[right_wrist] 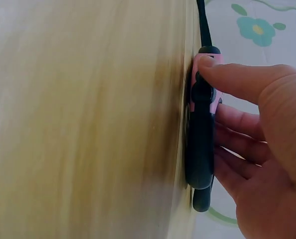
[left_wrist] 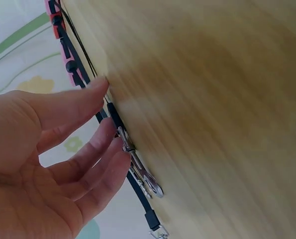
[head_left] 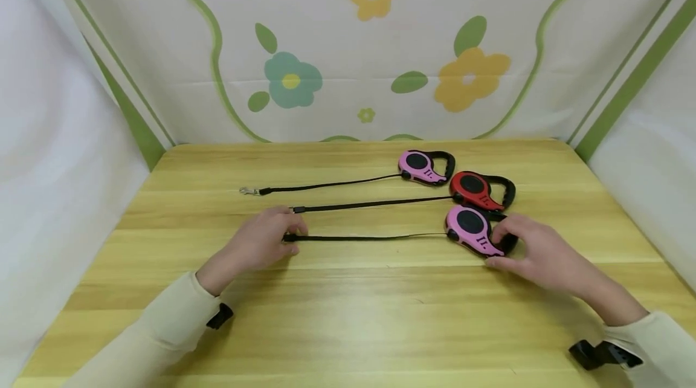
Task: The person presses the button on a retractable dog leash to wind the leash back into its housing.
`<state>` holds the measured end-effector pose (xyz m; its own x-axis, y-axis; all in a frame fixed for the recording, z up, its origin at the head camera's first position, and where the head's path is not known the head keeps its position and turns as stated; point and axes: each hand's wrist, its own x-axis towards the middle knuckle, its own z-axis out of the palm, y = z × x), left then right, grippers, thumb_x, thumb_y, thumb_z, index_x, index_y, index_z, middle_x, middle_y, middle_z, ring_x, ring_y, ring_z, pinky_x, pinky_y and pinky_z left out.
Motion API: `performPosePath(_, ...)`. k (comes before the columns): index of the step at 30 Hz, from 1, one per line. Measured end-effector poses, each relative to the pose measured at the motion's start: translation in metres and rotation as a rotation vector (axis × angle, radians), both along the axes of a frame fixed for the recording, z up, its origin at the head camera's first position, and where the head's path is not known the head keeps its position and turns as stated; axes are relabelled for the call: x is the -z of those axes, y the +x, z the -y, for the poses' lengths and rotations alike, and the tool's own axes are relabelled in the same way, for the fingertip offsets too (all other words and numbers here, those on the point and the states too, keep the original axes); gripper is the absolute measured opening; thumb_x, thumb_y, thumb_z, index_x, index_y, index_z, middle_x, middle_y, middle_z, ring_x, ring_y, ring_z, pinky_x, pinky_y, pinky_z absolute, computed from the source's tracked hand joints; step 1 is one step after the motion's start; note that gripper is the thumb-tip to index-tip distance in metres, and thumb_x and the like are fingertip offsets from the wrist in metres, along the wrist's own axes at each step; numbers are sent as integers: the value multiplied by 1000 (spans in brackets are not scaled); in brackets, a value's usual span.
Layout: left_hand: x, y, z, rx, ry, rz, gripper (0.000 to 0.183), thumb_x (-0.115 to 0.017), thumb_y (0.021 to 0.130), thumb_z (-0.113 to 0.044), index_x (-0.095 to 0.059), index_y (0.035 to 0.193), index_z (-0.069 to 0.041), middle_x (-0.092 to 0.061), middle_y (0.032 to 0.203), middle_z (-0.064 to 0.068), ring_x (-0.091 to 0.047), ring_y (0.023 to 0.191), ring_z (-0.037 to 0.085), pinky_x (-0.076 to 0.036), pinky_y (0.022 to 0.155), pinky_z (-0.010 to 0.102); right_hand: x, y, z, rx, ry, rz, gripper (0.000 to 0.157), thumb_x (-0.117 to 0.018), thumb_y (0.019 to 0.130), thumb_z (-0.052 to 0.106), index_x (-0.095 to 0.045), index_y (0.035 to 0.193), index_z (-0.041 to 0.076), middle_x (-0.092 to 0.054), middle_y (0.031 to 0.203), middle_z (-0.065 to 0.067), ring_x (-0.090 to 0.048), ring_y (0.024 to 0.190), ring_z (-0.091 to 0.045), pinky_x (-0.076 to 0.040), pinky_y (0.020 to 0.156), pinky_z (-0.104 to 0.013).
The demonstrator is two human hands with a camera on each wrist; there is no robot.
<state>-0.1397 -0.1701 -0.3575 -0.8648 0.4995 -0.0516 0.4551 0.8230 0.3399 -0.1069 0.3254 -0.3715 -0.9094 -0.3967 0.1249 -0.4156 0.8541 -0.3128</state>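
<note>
Three retractable dog leashes lie side by side on the wooden table, straps drawn out leftward. My right hand (head_left: 544, 255) holds the nearest pink leash (head_left: 469, 229) by its handle side; in the right wrist view the thumb rests on the pink casing (right_wrist: 200, 62) and the fingers lie along the far side. At the other end of its black strap (head_left: 353, 238), my left hand (head_left: 263, 237) has loosely bent fingers. In the left wrist view its fingertips are at the metal clip (left_wrist: 140, 167), with the thumb apart from them.
Behind the nearest leash lies a red leash (head_left: 472, 188), and farther back another pink leash (head_left: 421, 167) with its silver clip (head_left: 250, 191) to the left. A flowered white cloth (head_left: 337, 43) stands behind the table (head_left: 353, 315), with white cloth at both sides.
</note>
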Motion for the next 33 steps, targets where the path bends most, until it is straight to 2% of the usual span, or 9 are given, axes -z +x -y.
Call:
performPosePath(9, 0, -4, -8, 63, -20, -36, 19, -78, 90, 4, -74, 97, -13, -68, 91, 1, -62, 87, 16, -56, 75, 34, 6, 7, -11, -93, 55, -117, 28, -94, 80, 31, -69, 91, 29, -60, 100, 10, -53, 86, -2, -51, 73, -30)
performPosePath(16, 1, -4, -5, 88, -1, 26, 19, -73, 92, 8, -70, 96, -11, -62, 87, 0, -51, 82, 14, -48, 75, 30, 5, 9, -14, -156, 69, -125, 25, -90, 85, 24, -68, 96, 29, -57, 99, 16, -52, 87, 2, -51, 73, -27)
performPosePath(21, 3, -2, 0, 35, 57, 92, 16, -66, 96, 7, -67, 98, -9, -60, 88, 1, -50, 83, 17, -46, 75, 32, 5, 8, -14, -211, 48, -129, 29, -87, 88, 19, -63, 99, 30, -56, 94, 23, -53, 88, 4, -51, 76, -28)
performPosePath(23, 3, -1, 3, 1, 87, 109, 14, -64, 98, 6, -66, 100, -8, -60, 88, 2, -51, 81, 17, -46, 75, 32, 5, 9, -13, -197, 40, -91, 27, -85, 90, 21, -63, 102, 29, -58, 95, 21, -56, 92, -1, -49, 81, -32)
performPosePath(25, 2, -1, 6, -20, 120, 112, 13, -62, 99, 5, -66, 103, -7, -61, 87, 3, -51, 79, 17, -46, 73, 32, 5, 10, -13, -156, 23, -16, 22, -82, 94, 24, -68, 111, 22, -67, 104, 9, -61, 103, -16, -49, 91, -41)
performPosePath(28, -1, 0, 11, -47, 161, 98, 11, -61, 100, 4, -66, 105, -5, -62, 88, 5, -51, 77, 17, -46, 71, 32, 5, 11, -13, -86, 7, 52, 40, -78, 97, 29, -71, 128, 5, -72, 127, -15, -57, 127, -43, -43, 102, -60)
performPosePath(29, -2, 0, 12, -55, 177, 89, 11, -61, 100, 4, -66, 105, -4, -63, 89, 5, -51, 77, 17, -46, 71, 32, 5, 10, -12, -77, -7, 54, 46, -77, 97, 29, -71, 131, -1, -70, 132, -22, -54, 131, -50, -40, 109, -60)
performPosePath(31, -6, 1, 15, -76, 201, 68, 12, -61, 100, 4, -66, 107, -4, -66, 92, 7, -53, 78, 17, -47, 71, 31, 5, 8, -9, -92, -21, -1, 47, -78, 95, 28, -72, 129, -4, -72, 129, -22, -56, 129, -48, -35, 115, -48)
performPosePath(33, -10, 1, 17, -104, 222, 45, 12, -61, 100, 4, -67, 108, -3, -68, 95, 9, -54, 78, 17, -48, 72, 31, 5, 4, -4, -129, -35, -96, 40, -81, 92, 26, -77, 120, -1, -76, 112, -10, -61, 117, -33, -32, 110, -37)
